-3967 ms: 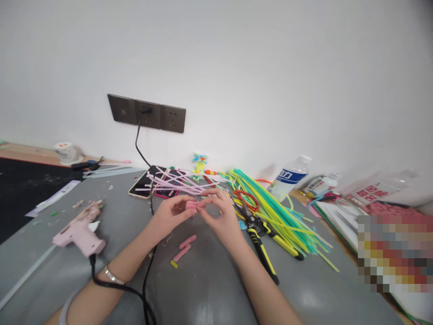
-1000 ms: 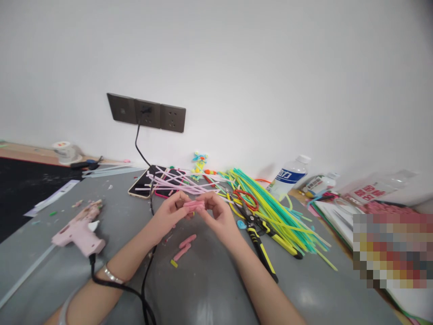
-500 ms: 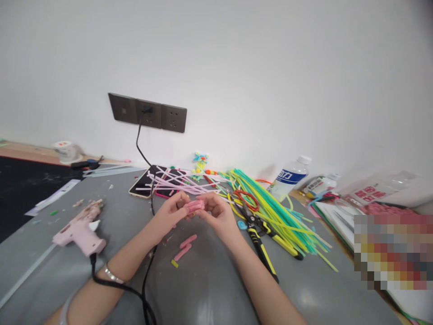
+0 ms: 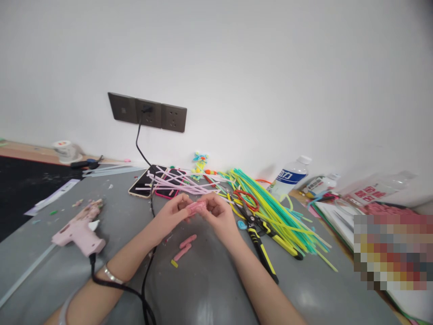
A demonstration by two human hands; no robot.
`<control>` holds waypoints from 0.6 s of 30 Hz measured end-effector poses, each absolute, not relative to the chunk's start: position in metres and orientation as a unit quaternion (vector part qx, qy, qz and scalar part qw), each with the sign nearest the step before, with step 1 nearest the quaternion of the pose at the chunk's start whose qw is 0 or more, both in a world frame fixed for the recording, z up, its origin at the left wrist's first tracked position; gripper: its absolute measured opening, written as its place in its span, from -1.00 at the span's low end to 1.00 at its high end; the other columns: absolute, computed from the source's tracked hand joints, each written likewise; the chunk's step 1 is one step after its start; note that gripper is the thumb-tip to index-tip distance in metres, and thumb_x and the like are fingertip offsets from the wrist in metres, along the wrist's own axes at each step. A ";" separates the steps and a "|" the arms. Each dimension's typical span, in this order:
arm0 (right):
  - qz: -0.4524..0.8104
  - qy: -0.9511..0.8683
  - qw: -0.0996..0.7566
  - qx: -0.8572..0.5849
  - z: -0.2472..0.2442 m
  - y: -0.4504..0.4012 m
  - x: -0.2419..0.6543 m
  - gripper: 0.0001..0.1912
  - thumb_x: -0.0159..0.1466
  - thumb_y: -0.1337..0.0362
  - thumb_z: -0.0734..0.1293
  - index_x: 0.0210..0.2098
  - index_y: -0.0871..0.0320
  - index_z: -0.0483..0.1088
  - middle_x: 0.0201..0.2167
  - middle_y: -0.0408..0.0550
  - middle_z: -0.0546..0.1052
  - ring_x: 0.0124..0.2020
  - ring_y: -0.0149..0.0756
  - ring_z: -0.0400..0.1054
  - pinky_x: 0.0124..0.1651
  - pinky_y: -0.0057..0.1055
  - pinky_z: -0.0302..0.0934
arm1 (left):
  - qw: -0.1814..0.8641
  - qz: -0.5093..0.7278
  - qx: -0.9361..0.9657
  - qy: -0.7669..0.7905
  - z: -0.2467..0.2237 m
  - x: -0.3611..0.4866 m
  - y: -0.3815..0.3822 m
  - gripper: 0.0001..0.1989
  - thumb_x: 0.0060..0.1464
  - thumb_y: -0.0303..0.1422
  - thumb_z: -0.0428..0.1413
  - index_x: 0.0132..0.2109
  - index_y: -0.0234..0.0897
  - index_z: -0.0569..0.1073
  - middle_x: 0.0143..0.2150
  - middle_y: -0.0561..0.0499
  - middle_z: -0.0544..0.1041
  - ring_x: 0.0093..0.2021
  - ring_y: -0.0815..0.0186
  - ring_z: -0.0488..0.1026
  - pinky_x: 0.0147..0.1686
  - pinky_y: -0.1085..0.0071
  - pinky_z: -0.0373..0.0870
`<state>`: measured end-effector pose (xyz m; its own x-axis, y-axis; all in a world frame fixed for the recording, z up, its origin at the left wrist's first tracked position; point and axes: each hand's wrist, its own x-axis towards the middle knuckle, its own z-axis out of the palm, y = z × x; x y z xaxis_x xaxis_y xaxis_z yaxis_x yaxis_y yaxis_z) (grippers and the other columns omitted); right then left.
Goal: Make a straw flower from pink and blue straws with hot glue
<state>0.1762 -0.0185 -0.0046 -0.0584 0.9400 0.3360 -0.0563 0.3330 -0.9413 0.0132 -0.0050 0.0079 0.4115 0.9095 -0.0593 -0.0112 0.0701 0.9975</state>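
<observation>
Between both hands is a small bundle of pink pipe cleaner, pinched a little above the grey table. My left hand is closed on its left end, thumb along the front. On its right end my right hand is closed too, fingertips pressed together. The bundle's back side is hidden by the fingers. Below the hands, two short folded pink pipe cleaner pieces lie on the table, with a small yellow piece at their lower end.
A pink glue gun lies at left, its black cord crossing the table under my left arm. Yellow-black pliers and green and yellow pipe cleaners lie at right. Behind are phones, pale pink stems and a bottle.
The pink bundle has turned slightly between my fingers and tilts up more to the right. Both hands have shifted only a little; the things on the table have stayed put.
</observation>
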 end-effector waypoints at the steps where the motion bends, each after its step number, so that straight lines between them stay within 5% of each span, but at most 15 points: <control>1: 0.440 -0.579 0.572 -0.380 -0.004 -0.019 0.177 -0.76 0.14 0.11 0.47 -0.33 0.12 0.43 -0.46 -0.15 0.45 -0.49 -0.39 0.27 -0.40 -0.41 0.19 | 0.624 0.377 0.564 0.388 0.007 0.013 -0.005 -0.70 0.02 -0.11 0.21 -0.34 -0.26 0.39 -0.48 0.12 0.41 -0.43 0.37 0.36 -0.47 0.51 0.26; 5: 0.470 -0.541 0.578 -0.390 -0.003 -0.018 0.179 -0.72 0.14 0.06 0.47 -0.33 0.10 0.40 -0.53 -0.20 0.40 -0.56 -0.42 0.19 -0.50 -0.46 0.10 | 0.641 0.406 0.548 0.352 0.003 0.014 -0.003 -0.70 0.07 -0.11 0.18 -0.22 -0.27 0.42 -0.34 0.05 0.45 -0.32 0.33 0.41 -0.34 0.44 0.37; 11: 0.525 -0.473 0.599 -0.377 -0.006 -0.017 0.179 -0.68 0.11 0.05 0.48 -0.33 0.10 0.37 -0.55 -0.22 0.40 -0.56 -0.44 0.19 -0.48 -0.48 0.09 | 0.517 0.486 0.631 0.314 -0.007 0.012 -0.003 -0.64 0.00 -0.35 0.28 -0.06 -0.21 0.39 -0.05 -0.06 0.44 -0.12 0.26 0.46 -0.19 0.38 0.45; 18: 0.546 -0.460 0.591 -0.376 -0.004 -0.021 0.174 -0.68 0.10 0.04 0.49 -0.34 0.09 0.37 -0.55 -0.23 0.39 -0.55 -0.42 0.21 -0.46 -0.46 0.12 | 0.418 0.533 0.688 0.260 -0.014 0.006 0.000 -0.91 0.12 -0.38 0.20 -0.19 -0.21 0.50 -0.05 -0.11 0.42 -0.05 0.20 0.43 -0.17 0.34 0.50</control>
